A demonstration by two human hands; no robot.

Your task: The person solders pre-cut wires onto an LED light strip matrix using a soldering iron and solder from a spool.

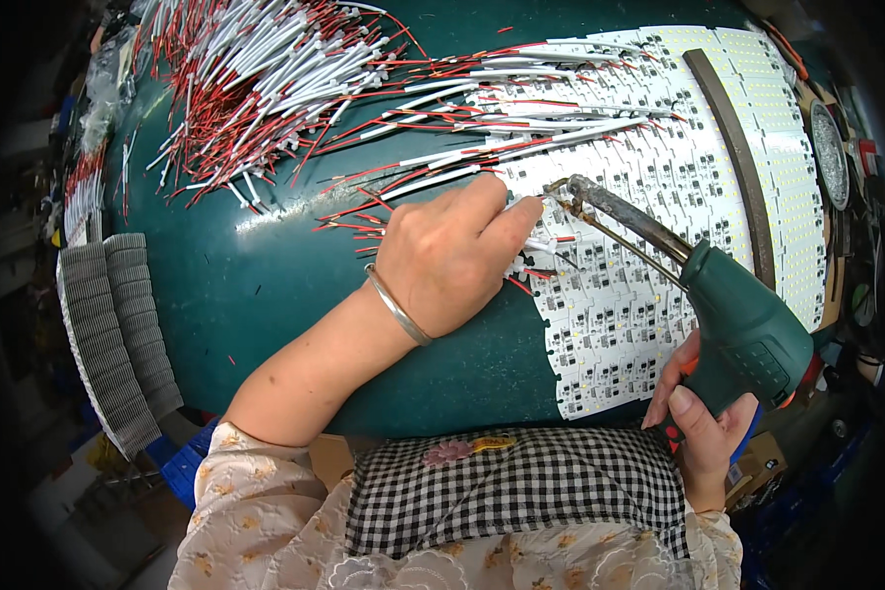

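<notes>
My left hand (pixel 447 256), with a silver bangle at the wrist, is closed over several white-sleeved red and black wires (pixel 533 273), whose ends stick out on both sides of it. Its thumb and forefinger are pinched together at the left edge of a sheet of white circuit boards (pixel 600 339). What lies exactly between those fingertips is hidden. In my right hand (pixel 706 428) is the handle of a green soldering gun (pixel 752 329). The gun's darkened tip points left and sits just beside my left fingertips, over the boards.
Rows of sleeved wires (pixel 521 128) lie across the boards, and a big wire heap (pixel 265 88) covers the back left. A dark brown bar (pixel 733 147) rests on the sheet. Stacked ribbed grey strips (pixel 118 334) stand at the left edge of the green table (pixel 256 324).
</notes>
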